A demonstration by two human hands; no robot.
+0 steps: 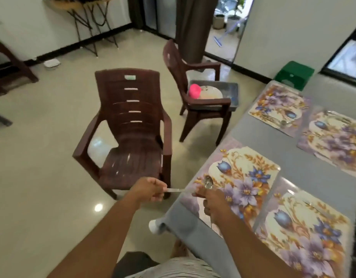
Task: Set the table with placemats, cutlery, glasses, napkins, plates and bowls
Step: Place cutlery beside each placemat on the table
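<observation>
Several floral placemats lie on the grey table (273, 137); the nearest left placemat (243, 177) sits under my hands. My left hand (149, 189) grips the handle of a metal piece of cutlery (176, 190) that points right toward the table edge. My right hand (213, 201) holds a spoon (208, 182) upright over that placemat, bowl end up, with another handle hanging below the fingers. Cutlery lies on the far placemats (285, 123). A plate (211, 92) and a pink object (194, 90) sit in a grey tub (231, 91) on the further chair.
A brown plastic chair (131, 125) stands just left of the table corner, a second brown chair (193, 81) beyond it holds the tub. A green stool (294, 74) stands by the far wall. Open tiled floor stretches to the left.
</observation>
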